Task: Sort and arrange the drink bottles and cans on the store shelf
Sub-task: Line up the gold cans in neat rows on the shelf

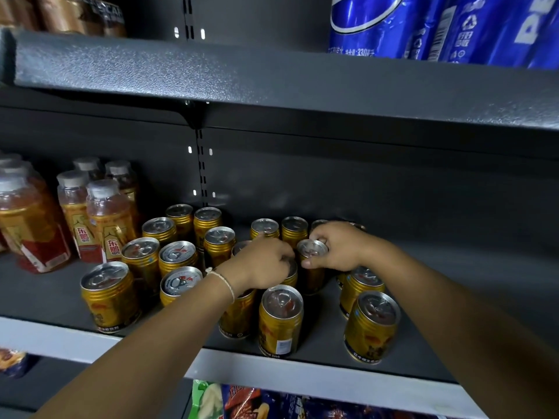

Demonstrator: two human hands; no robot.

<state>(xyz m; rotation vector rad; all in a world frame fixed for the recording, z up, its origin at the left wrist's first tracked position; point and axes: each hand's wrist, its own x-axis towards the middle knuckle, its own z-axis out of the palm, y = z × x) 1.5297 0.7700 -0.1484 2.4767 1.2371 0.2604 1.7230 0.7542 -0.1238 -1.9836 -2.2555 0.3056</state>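
Both hands (298, 257) curled round gold cans (312, 252) beneath them; rigid, slick, probably heavy — best grasped around the rim

We see a dark grey metal shelf (453, 297) running across the middle of the frame, with a pale front edge along the bottom. On it, from the left centre to the right centre, stand many gold cans (281, 320), all upright with silver tops, loosely grouped rather than in neat rows. At the far left of the shelf stand clear bottles (106, 219) of amber drink with grey caps, close together. The right end of the shelf shows bare grey metal. Above, in the upper part of the frame, a second grey shelf (272, 77) carries blue cans (423, 25) at the upper right and brown containers (60, 13) at the upper left.
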